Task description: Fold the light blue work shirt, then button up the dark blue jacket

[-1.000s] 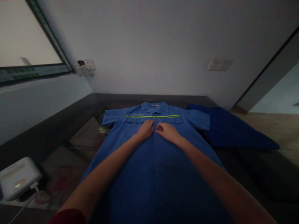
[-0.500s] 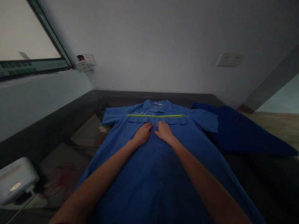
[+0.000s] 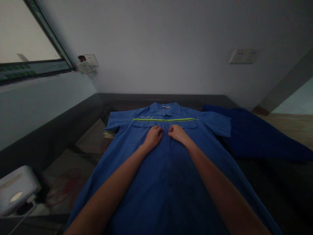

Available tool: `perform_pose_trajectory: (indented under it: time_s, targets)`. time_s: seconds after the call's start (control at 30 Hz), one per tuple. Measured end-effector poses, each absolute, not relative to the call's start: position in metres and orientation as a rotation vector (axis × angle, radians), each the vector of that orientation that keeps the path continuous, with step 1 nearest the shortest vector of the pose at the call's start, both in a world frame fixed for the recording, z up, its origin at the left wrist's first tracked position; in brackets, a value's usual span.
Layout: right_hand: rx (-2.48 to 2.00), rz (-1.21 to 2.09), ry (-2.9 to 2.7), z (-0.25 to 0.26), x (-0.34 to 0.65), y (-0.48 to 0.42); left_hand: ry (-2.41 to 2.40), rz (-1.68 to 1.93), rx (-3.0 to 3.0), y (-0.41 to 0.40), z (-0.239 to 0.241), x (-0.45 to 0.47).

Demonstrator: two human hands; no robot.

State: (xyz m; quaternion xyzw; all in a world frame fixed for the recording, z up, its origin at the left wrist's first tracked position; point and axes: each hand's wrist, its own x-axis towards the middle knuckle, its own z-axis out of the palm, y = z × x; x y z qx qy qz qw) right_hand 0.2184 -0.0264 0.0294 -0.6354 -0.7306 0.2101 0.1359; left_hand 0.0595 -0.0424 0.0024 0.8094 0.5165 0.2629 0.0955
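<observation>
A blue short-sleeved work shirt (image 3: 144, 173) lies spread front side up, its collar pointing away from me. Yellow-green piping (image 3: 176, 120) runs across the chest above two flap pockets, with white lettering (image 3: 146, 117) on the left side. My left hand (image 3: 154, 134) is closed in a pinch on the front placket, just below the piping. Close beside it, my right hand (image 3: 178, 133) also pinches the placket edge, fingertips together. A small gap separates the two hands. Any button between the fingers is too small to make out.
A darker blue garment (image 3: 259, 137) lies folded at the right, partly under the shirt's sleeve. At lower left stands a white box-like device (image 3: 18, 187) with a cord. Wall sockets (image 3: 245, 56) are on the pale wall behind, and a window (image 3: 29, 36) is at upper left.
My fingers have gone from lying fairly flat on the shirt front to pinching at the placket. Both hands have shifted slightly to the right.
</observation>
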Motion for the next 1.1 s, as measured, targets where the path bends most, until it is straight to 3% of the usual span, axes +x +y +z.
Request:
perform_pose_trajectory:
  time_s: [0.3, 0.73, 1.1]
  targets:
    - [-1.822, 0.843, -2.087, 0.031, 0.227, -0.023, 1.646, 0.725, 2.313, -0.044, 0.000, 0.063]
    - [-1.748, 0.353, -2.112, 0.010, 0.209, -0.041, 1.675, 0.670, 2.261, -0.045, 0.004, 0.065]
    - [-1.648, 0.369, -2.029, 0.022, 0.212, -0.029, 1.795, 0.586, 2.162, -0.047, 0.015, 0.067]
